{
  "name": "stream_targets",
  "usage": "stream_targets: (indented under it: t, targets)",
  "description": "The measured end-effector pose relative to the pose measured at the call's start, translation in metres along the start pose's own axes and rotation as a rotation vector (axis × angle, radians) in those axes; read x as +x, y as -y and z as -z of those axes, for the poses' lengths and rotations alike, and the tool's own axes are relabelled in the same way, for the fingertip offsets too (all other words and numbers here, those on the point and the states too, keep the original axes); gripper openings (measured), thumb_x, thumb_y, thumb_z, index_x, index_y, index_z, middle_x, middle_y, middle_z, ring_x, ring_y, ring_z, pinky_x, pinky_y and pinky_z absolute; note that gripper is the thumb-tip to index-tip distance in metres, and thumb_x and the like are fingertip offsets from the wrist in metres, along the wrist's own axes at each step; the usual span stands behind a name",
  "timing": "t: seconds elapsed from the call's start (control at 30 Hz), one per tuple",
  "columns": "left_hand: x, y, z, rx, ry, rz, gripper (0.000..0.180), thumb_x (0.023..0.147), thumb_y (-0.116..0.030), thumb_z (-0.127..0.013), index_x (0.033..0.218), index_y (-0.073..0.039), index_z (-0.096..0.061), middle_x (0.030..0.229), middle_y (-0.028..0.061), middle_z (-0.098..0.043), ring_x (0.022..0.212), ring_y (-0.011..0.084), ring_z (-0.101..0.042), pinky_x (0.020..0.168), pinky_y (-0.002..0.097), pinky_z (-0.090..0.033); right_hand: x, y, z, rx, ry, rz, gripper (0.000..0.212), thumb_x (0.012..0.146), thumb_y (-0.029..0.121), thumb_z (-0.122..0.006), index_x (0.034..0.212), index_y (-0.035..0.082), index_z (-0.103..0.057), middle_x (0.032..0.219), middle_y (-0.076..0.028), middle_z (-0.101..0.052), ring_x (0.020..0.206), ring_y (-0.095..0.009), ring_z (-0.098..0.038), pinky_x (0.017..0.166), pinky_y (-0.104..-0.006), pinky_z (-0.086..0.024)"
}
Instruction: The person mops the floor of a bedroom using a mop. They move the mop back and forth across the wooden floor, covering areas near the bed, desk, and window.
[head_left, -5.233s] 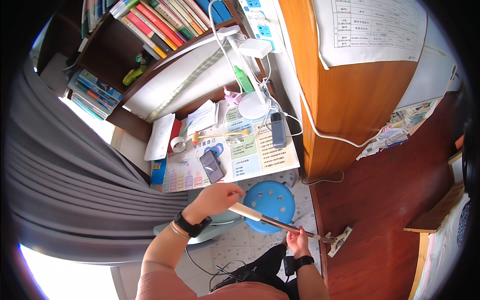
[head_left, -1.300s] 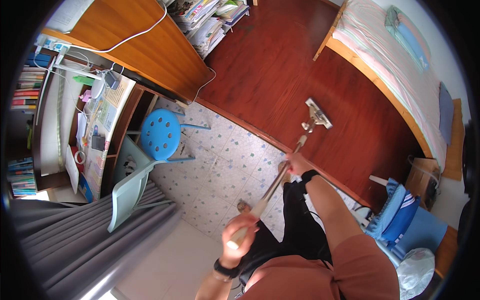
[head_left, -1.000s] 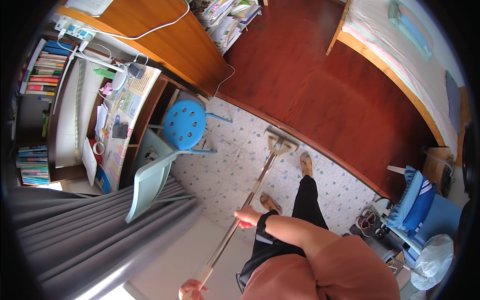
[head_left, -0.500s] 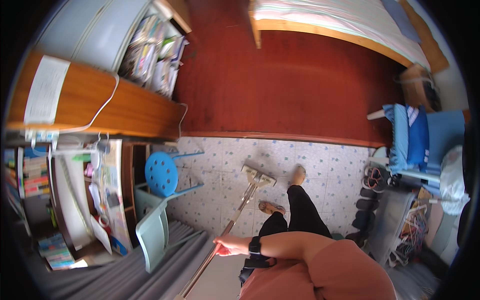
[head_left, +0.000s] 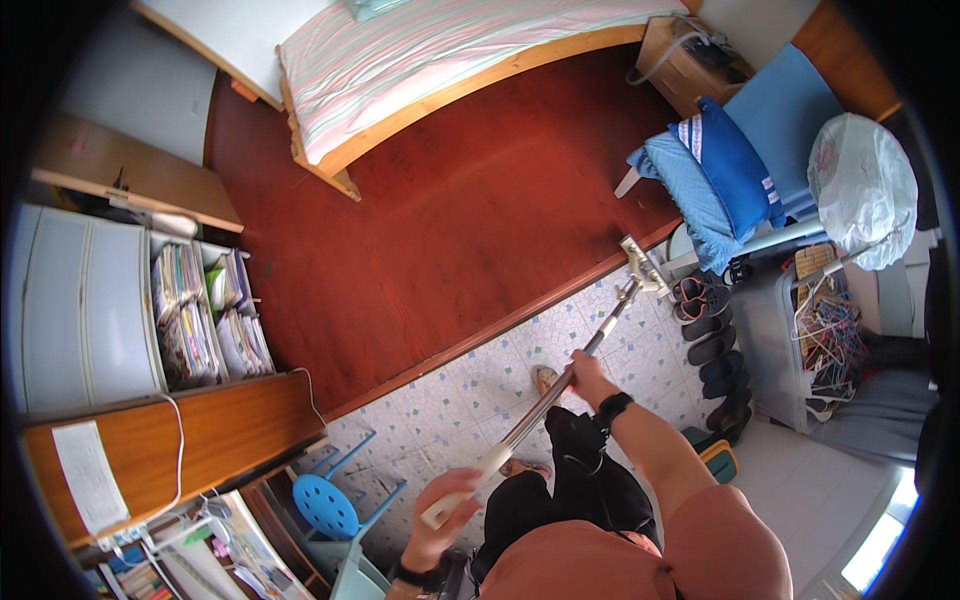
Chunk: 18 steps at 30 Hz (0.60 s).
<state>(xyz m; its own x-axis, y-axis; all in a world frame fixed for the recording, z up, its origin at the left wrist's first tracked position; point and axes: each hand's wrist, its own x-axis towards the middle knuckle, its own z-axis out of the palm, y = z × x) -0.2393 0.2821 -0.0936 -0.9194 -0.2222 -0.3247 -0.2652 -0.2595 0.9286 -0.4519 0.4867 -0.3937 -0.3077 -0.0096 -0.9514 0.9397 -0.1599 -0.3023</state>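
Note:
A long-handled mop (head_left: 532,418) slants across the head view from lower left to upper right. My left hand (head_left: 443,515) curls around the pale grip at the handle's top end. Farther along, my right hand (head_left: 588,380) is closed around the metal pole. The narrow pale mop head (head_left: 643,266) rests at the far right of the speckled tile floor (head_left: 420,405), close to the raised edge of the red floor and beside a blue-covered chair.
Several shoes and slippers (head_left: 712,347) line the right side, next to a clear plastic bin (head_left: 775,345) of hangers. The chair (head_left: 790,120) bears blue cushions. A blue stool (head_left: 325,505) stands left. Beyond the red floor (head_left: 450,235) is a bed (head_left: 440,60).
The mop head has moved right, from mid-tile to beside the chair and shoes. My view has turned rightward. My left hand now shows on the grip; my right hand still holds the pole.

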Motion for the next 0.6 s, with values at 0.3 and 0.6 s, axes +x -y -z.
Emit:
stream_targets:
  t: [0.3, 0.6]
  targets:
    - [0.066, 0.030, -0.005, -0.026, 0.069, 0.033, 0.020, 0.089, 0.003, -0.051, 0.108, -0.003, -0.052, 0.127, 0.0184, -0.050, 0.083, 0.0188, -0.064, 0.076, 0.0316, -0.053, 0.044, 0.024, -0.011, -0.078, -0.138, 0.081, 0.025, 0.084, 0.028, -0.048, 0.084, 0.004, -0.054, 0.065, -0.009, -0.057, 0.047, -0.020, -0.055, 0.040, -0.0345, -0.047]
    - [-0.124, 0.057, 0.226, 0.009, -0.347, -0.042, 0.018, 0.091, -0.012, -0.055, 0.105, -0.001, -0.056, 0.117, 0.0214, -0.056, 0.078, 0.0231, -0.063, 0.068, 0.0340, -0.054, -0.019, -0.199, -0.197, -0.347, 0.025, -0.095, 0.038, 0.086, 0.032, -0.053, 0.090, -0.005, -0.043, 0.059, -0.018, -0.059, 0.039, -0.026, -0.057, 0.033, -0.0407, -0.048]
